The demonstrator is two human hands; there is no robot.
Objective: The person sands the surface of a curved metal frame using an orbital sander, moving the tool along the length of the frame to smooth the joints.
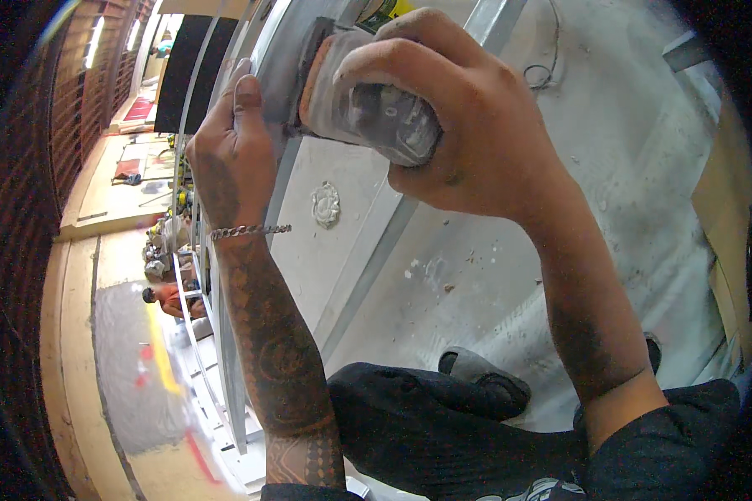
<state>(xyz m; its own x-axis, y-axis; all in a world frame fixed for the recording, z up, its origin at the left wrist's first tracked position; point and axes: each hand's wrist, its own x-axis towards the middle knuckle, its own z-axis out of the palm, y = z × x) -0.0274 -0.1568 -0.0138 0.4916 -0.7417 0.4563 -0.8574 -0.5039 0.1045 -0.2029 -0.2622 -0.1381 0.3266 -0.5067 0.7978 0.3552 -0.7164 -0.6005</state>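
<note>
A dusty grey palm sander (374,113) with an orange band near its pad sits in my right hand (476,125), fingers wrapped round its body. Its dark pad edge faces a smooth grey panel (282,63) at the top of the view and appears to touch it. My left hand (238,142), with a chain bracelet at the wrist, is closed on the edge of the metal frame (286,179) beside that panel, thumb on top. The fingers of my left hand beyond the edge are hidden.
Frame bars (368,255) cross below the sander, over a dusty pale floor sheet (476,292). A thin cord (543,79) lies at upper right, cardboard (718,200) at far right. Another person (171,298) is far off at left. My shoe (485,380) rests below.
</note>
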